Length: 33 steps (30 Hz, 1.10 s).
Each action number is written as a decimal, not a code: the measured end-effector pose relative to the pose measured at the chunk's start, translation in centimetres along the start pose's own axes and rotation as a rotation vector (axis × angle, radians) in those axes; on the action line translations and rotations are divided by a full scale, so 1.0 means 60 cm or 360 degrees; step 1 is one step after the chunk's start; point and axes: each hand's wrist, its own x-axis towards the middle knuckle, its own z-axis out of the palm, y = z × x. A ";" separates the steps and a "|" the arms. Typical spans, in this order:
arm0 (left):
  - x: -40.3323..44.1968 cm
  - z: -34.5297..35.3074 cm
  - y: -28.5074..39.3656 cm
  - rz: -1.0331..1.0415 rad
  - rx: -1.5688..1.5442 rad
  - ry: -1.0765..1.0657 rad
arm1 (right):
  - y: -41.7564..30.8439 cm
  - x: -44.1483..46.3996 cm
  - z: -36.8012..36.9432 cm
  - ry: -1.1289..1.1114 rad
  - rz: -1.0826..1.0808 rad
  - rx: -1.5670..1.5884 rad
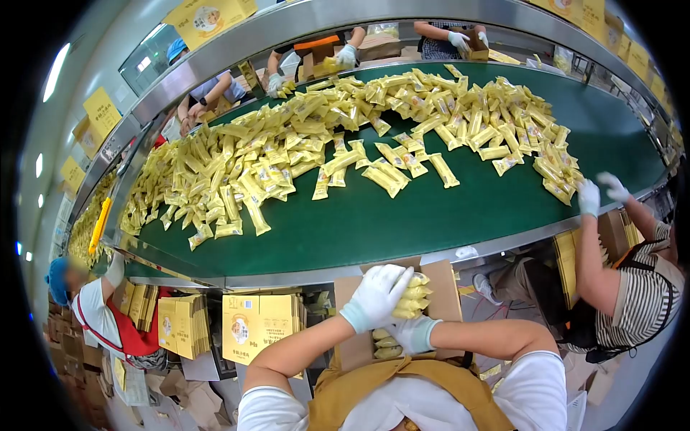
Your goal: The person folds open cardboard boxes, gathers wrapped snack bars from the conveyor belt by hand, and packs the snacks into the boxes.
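Step in hand, as judged: holding packs [414, 294] over box [445, 296], left hand [376, 296] clamped on their side, right hand [415, 335] close against their near end, grip unclear; lowering them would call for even support

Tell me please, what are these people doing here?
Several people work around a green belt with a big heap of yellow packs on it. The camera wearer, in white gloves, has both hands at an open box: the left hand is against a row of packs, and the right hand is just below it. Some packs are already in the box. At the right, a co-worker reaches to the heap's edge.
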 end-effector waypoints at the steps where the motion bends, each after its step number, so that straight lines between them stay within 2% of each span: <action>1: -0.012 0.024 -0.004 -0.0010 0.0134 -0.0023 | -0.019 -0.017 -0.036 -0.0202 0.0070 0.0004; 5: -0.023 0.052 0.007 -0.0115 0.0544 -0.0117 | -0.049 -0.043 -0.041 -0.0120 0.0209 -0.0246; 8: -0.019 0.058 0.022 -0.0383 0.0424 -0.0387 | -0.063 -0.045 -0.052 -0.0230 0.0283 -0.0521; 11: -0.016 0.080 0.022 -0.0493 0.0476 -0.0819 | -0.067 -0.027 -0.060 -0.0414 0.0293 -0.0685; 14: -0.011 0.118 0.003 -0.0477 0.0308 -0.1046 | -0.059 0.004 -0.037 -0.0514 0.0225 -0.0763; 15: 0.011 0.089 -0.001 -0.0365 0.0301 -0.1311 | -0.057 0.004 -0.053 -0.0538 0.0157 -0.0746; 16: 0.011 0.083 -0.015 -0.0277 0.0193 -0.1374 | -0.053 0.000 -0.079 -0.0562 0.0093 -0.0732; 18: 0.011 0.071 -0.051 -0.0091 -0.0013 -0.1493 | -0.028 -0.021 -0.167 -0.0728 -0.0018 -0.0362; 19: 0.034 0.032 -0.052 -0.0023 0.0119 -0.1702 | -0.010 -0.027 -0.210 -0.0798 -0.0073 -0.0172; 21: 0.102 -0.084 -0.074 0.0012 -0.0448 -0.2018 | 0.060 -0.062 -0.240 -0.0308 -0.0252 0.0691; 22: 0.115 -0.124 -0.106 0.0022 -0.0916 -0.1876 | 0.097 -0.070 -0.255 -0.0179 -0.0220 0.1112; 23: 0.112 -0.155 -0.140 -0.0059 -0.1362 -0.1597 | 0.121 -0.085 -0.300 0.0069 -0.0206 0.1162; 24: 0.108 -0.163 -0.186 -0.0110 -0.1598 -0.1385 | 0.144 -0.096 -0.335 0.0142 0.0122 0.1551; 25: 0.125 -0.178 -0.218 -0.0273 -0.1462 -0.1273 | 0.195 -0.078 -0.321 0.0697 -0.0026 0.1346; 26: 0.124 -0.160 -0.260 -0.0540 -0.1483 -0.0993 | 0.212 -0.062 -0.340 0.0813 0.0342 0.1539; 27: 0.126 -0.133 -0.300 -0.0760 -0.1329 -0.0710 | 0.253 -0.034 -0.343 0.1025 0.0440 0.0914; 28: 0.124 -0.086 -0.351 -0.1003 -0.1044 -0.0551 | 0.285 -0.005 -0.345 0.1064 0.0462 0.0571; 29: 0.133 -0.047 -0.402 -0.1177 -0.0764 -0.0571 | 0.321 0.036 -0.334 0.1137 0.0442 0.0262; 30: 0.147 -0.026 -0.436 -0.1290 -0.0329 -0.0627 | 0.351 0.078 -0.333 0.1160 0.0481 0.0126; 32: 0.168 0.011 -0.452 -0.1537 0.0371 -0.0487 | 0.376 0.152 -0.352 0.1083 0.0699 -0.0090; 33: 0.171 0.029 -0.471 -0.1571 0.0417 -0.0472 | 0.386 0.186 -0.373 0.0921 0.0807 -0.0045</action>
